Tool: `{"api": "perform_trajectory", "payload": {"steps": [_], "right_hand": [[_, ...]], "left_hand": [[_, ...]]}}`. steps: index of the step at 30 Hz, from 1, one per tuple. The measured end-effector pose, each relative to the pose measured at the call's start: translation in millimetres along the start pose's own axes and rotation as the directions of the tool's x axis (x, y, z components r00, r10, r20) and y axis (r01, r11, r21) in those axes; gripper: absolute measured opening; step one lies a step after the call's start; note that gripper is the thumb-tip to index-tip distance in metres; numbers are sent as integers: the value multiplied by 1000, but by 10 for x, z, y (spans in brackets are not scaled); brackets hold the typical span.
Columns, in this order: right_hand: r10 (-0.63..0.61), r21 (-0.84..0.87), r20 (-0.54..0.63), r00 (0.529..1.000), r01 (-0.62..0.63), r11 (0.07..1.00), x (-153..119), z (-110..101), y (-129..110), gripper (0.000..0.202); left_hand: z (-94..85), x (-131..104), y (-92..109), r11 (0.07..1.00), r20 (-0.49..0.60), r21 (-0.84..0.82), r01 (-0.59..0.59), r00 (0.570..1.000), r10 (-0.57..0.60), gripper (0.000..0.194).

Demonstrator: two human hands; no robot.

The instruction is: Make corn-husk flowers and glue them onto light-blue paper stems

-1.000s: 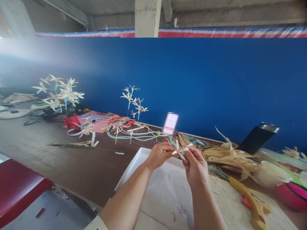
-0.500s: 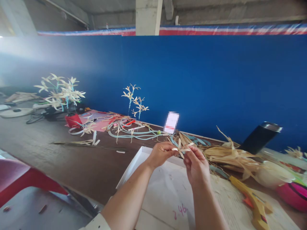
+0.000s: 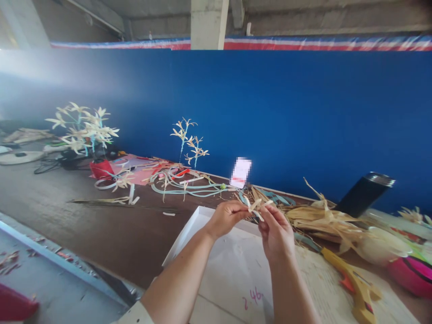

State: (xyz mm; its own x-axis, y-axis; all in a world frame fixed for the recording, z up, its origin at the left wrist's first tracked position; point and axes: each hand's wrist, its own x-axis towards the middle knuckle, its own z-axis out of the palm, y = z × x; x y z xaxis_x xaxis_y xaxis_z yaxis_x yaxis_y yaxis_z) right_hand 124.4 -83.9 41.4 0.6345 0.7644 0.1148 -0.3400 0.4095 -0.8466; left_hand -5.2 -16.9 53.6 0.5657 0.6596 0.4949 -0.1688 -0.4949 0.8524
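Pale flower point(image 3: 255, 205) pinched by fingers of both hands

Left hand point(image 3: 227, 219): thumb and forefinger closed on the near side of the flower; no gap visible. Right hand point(image 3: 277, 231): thumb and forefinger closed on a petal at the right side; remaining fingers curled. Flower is held up between the two hands, at the far side of the white tray point(image 3: 232, 261) as seen from the head. Petals spread in several directions; exact count unclear.

Tray lies on the brown bench point(image 3: 111, 234); magenta "2.46" written on its floor. Right of it: printed paper point(image 3: 312, 283) with a yellow glue gun point(image 3: 354, 283) lying on it. Beyond the right hand: dried husks point(image 3: 320, 220), heaped, and a dark flask point(image 3: 362, 195), tilted.

Farther back: a pixelated bright panel point(image 3: 240, 173), leaning; loops of pale tubing point(image 3: 202, 194) to its left; two flower stems point(image 3: 189, 140), upright. Far left: a larger flower bunch point(image 3: 88, 129) above a red pot point(image 3: 101, 170). Blue partition point(image 3: 286, 112) behind everything on the bench.
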Motion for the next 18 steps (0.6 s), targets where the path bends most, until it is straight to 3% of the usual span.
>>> {"api": "perform_trajectory", "payload": {"steps": [5, 12, 18], "right_hand": [[24, 17, 11, 1000, -24, 1000, -14, 32, -9, 28], [54, 7, 90, 995, -55, 998, -11, 8, 7, 28], [60, 16, 43, 997, -61, 998, -10, 27, 5, 31]], "left_hand": [[1, -3, -18, 999, 18, 34, 19, 1000, -20, 20], [19, -8, -47, 990, 7, -59, 128, 992, -128, 19], [34, 3, -57, 974, -62, -136, 179, 980, -188, 23]]}}
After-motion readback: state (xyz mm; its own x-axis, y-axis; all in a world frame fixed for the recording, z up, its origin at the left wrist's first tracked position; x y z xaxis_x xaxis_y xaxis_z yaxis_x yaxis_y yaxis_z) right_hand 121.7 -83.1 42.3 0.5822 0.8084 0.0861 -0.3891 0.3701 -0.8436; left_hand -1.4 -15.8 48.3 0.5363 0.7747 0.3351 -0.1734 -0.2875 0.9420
